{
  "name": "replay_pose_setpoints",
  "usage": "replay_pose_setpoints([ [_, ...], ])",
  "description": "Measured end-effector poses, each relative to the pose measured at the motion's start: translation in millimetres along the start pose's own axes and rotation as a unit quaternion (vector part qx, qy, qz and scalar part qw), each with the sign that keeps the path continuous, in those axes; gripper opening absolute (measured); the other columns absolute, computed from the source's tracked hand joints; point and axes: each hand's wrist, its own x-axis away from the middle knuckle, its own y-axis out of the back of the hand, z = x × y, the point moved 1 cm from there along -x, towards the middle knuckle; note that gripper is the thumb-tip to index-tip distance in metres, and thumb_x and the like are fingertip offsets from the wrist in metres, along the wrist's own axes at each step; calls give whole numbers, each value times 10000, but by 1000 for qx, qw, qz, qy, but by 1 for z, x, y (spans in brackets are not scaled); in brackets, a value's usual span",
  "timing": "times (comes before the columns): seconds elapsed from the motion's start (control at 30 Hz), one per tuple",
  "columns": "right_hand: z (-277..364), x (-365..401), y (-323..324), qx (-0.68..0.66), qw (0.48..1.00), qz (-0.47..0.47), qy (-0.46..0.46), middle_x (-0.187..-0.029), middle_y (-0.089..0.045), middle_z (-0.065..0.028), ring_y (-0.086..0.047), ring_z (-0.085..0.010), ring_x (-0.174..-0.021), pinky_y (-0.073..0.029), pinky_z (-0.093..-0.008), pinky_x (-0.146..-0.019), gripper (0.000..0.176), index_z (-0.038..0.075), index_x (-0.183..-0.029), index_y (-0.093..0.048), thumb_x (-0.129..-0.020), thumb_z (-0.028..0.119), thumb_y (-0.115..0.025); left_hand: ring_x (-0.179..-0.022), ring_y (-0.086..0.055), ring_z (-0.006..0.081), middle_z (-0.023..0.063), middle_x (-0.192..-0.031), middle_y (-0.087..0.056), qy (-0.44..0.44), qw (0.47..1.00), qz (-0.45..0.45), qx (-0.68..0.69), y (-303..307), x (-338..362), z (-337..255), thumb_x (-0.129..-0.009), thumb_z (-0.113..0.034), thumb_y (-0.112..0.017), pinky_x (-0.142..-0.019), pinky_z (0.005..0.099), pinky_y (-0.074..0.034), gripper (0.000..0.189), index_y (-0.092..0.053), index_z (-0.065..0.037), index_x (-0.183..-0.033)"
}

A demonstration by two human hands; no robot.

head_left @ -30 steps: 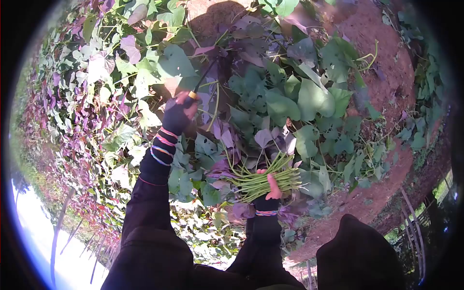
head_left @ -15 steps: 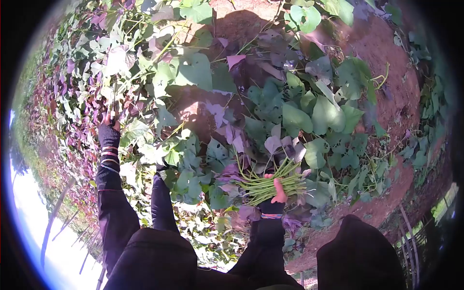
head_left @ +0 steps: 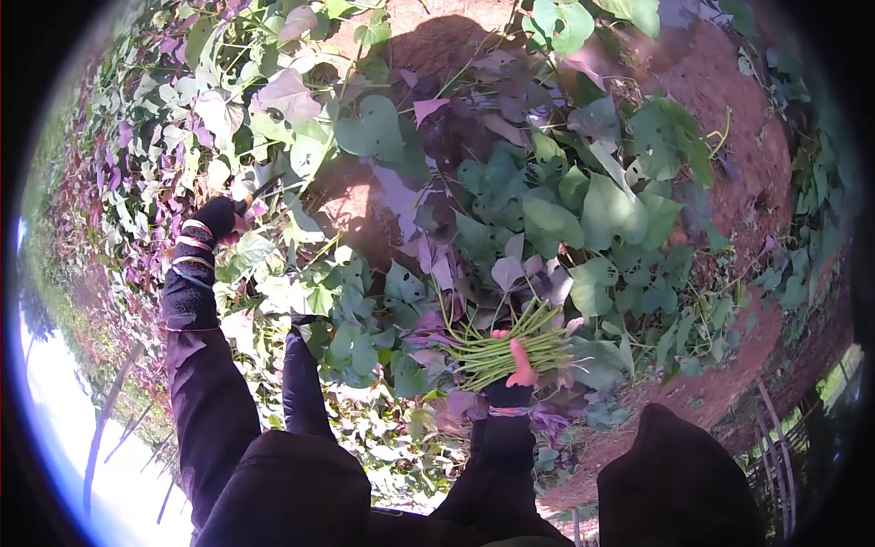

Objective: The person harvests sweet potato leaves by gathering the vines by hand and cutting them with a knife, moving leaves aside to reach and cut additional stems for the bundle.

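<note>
My left hand, in a dark fingerless glove with coloured bands at the wrist, is closed on a slim knife. Its dark blade points up and right among the leaves, and its handle is mostly hidden by the hand. In the lower middle, my right hand is closed around a bunch of green leaf stems, with the thumb lying across the top. Purple-tinged leaves surround the bunch, and broad green leaves grow just above it.
Leafy vines spread over reddish soil. My two dark-clothed knees frame the lower view, with one shin reaching into the foliage. Thin wooden poles stand at the lower right, and more at the lower left.
My left hand has turned and shifted slightly right, and the knife has swung from pointing up to pointing up and right. My right hand keeps hold of the stems, nearly still.
</note>
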Motion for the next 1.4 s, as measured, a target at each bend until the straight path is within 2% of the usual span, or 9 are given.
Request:
replay_pose_setpoints([
  [0.07,-1,1,1,1,1000,2,-3,-828,-551,-120,-526,-242,-844,-438,-378,-736,126,22,-860,-505,-734,21,-502,-487,-469,78,-5,-629,-505,-232,928,113,268,-44,-8,-51,-713,-163,-579,-428,214,-385,186,-531,-29,-833],
  [0.2,10,4,-9,45,996,-58,-50,-827,-554,-126,-535,-247,-827,-443,-383,-732,112,19,-851,-510,-740,20,-499,-583,-495,92,6,-663,-518,-399,814,-127,403,-79,19,-187,-725,-196,-585,-533,217,-408,203,-552,-43,-854],
  [0.37,7,7,-10,39,997,-51,-33,-825,-550,-122,-529,-248,-824,-421,-386,-767,105,30,-845,-511,-742,19,-497,-814,-523,238,100,-915,-526,-494,642,-581,80,-73,-28,-292,-631,-231,-631,-700,321,-418,274,-581,-89,-860],
  [0.5,5,9,-11,-4,997,-67,-39,-840,-547,-129,-518,-254,-841,-398,-413,-806,139,27,-866,-508,-730,1,-514,-906,-499,229,97,-1003,-500,-410,795,-366,259,-60,-61,-337,-631,-277,-624,-765,318,-402,328,-580,-92,-899],
  [0.6,-16,3,19,22,999,-22,10,-834,-544,-135,-519,-259,-836,-393,-427,-810,187,21,-896,-494,-717,-26,-516,-978,-476,234,64,-1066,-486,-313,901,-300,18,-67,-86,-361,-654,-325,-594,-871,301,-345,431,-515,-195,-1058],
  [0.77,-9,6,11,64,996,-47,27,-836,-539,-139,-525,-255,-807,-418,-422,-771,198,25,-884,-483,-702,-50,-504,-966,-483,229,58,-1044,-502,-282,889,-323,-159,-79,-94,-349,-659,-307,-590,-865,316,-352,464,-491,-144,-1082],
  [0.9,-5,7,-6,75,993,-89,7,-789,-553,-135,-544,-250,-753,-435,-410,-727,198,24,-878,-486,-692,-37,-512,-837,-517,227,69,-939,-527,-485,738,-455,113,-80,-71,-284,-675,-183,-571,-753,297,-396,368,-520,-80,-1025],
  [1.17,-9,8,-30,146,987,-55,-49,-819,-587,-55,-513,-129,-746,-395,-261,-714,151,8,-841,-558,-692,35,-558,-988,-455,253,133,-1016,-508,-383,831,-372,154,-184,-121,-58,-688,-114,-546,-840,331,-357,326,-533,-61,-1010],
  [1.4,-32,10,-31,155,985,-60,-40,-798,-576,-155,-558,-223,-711,-451,-340,-682,306,10,-956,-456,-668,-41,-548,-599,-517,120,66,-644,-553,-290,875,-182,341,-147,8,-111,-715,-152,-573,-582,248,-419,263,-546,-90,-968],
])
